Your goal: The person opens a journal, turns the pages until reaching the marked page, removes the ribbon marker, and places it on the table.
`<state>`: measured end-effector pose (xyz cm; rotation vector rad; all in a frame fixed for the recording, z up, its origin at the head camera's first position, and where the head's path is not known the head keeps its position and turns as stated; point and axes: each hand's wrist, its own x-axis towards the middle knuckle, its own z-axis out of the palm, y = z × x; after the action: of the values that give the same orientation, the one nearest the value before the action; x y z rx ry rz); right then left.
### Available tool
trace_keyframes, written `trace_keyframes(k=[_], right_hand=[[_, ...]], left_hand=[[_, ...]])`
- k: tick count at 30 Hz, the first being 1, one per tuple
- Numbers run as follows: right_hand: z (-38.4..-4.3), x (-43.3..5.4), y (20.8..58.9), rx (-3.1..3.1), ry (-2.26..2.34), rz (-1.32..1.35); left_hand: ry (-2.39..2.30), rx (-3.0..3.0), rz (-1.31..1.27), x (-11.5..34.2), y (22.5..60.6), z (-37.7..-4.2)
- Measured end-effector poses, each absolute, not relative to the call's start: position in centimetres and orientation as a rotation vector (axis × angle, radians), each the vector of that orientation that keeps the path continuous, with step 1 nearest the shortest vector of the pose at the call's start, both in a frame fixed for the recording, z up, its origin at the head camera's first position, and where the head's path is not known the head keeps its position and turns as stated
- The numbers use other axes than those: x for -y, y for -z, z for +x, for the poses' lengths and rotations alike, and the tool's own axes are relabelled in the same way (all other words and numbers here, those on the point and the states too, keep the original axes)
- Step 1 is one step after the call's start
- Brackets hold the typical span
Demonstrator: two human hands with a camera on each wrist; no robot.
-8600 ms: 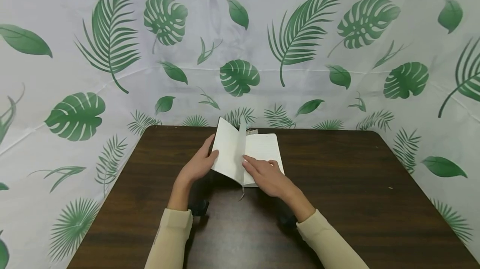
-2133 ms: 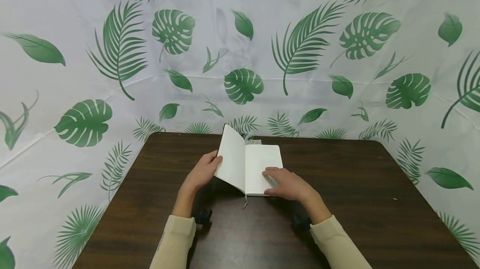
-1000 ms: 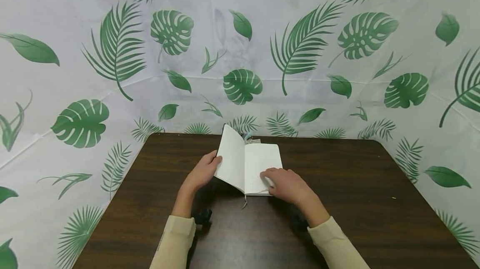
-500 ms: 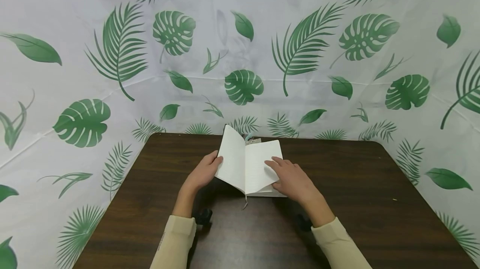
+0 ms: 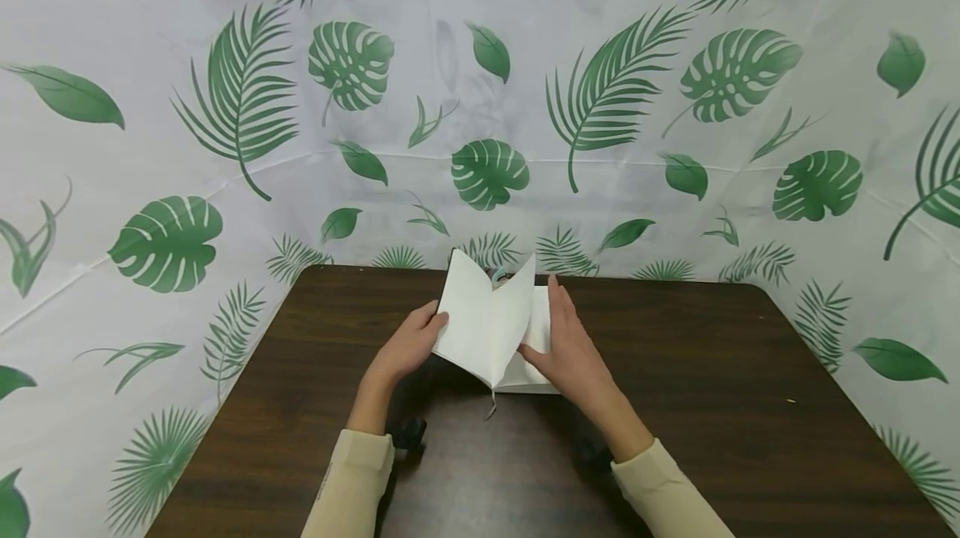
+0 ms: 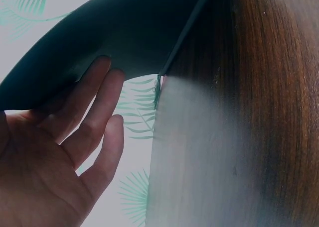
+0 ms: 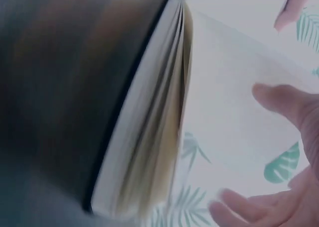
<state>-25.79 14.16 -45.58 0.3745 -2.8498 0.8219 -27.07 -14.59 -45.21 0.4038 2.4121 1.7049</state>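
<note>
An open notebook (image 5: 465, 325) with pale pages and a dark cover lies near the table's far edge, its left half tilted up. My left hand (image 5: 403, 348) grips that left side, thumb on the page; the left wrist view shows its fingers behind the dark cover (image 6: 134, 33). One leaf (image 5: 513, 317) stands raised mid-turn. My right hand (image 5: 579, 359) is beside it, fingers straight and upward, thumb at the leaf. Page edges (image 7: 149, 137) fan apart in the right wrist view, the thumb and fingers spread. A ribbon bookmark (image 5: 492, 409) hangs from the spine.
The dark wood table (image 5: 712, 404) runs wide on both sides. Behind the notebook, partly hidden, is a small item with a light-blue loop (image 5: 498, 275). A white cloth with green leaves (image 5: 637, 213) hangs behind. A small black device (image 5: 408, 434) sits under the left wrist.
The right hand first rested over the right page, then lifted the leaf's right side. Now the leaf has swung upright and leftward, and the right fingers have straightened. The left hand kept its grip.
</note>
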Motion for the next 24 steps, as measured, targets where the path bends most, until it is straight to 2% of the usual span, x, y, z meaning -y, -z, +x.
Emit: trace_keyframes(k=[4, 9, 24], right_hand=[[-25.3, -13.2, 46.2, 2.919, -1.080, 0.359], [-24.6, -12.0, 47.0, 2.966, -1.233, 0.485], [-23.6, -10.7, 47.5, 3.057, -0.836, 0.768]], left_hand=[[-1.710, -2.399, 0.415, 14.5, 45.4, -27.2], [-1.719, -2.398, 0.414, 14.5, 45.5, -27.3], [-1.714, -2.416, 0.399, 14.1, 45.2, -27.3]])
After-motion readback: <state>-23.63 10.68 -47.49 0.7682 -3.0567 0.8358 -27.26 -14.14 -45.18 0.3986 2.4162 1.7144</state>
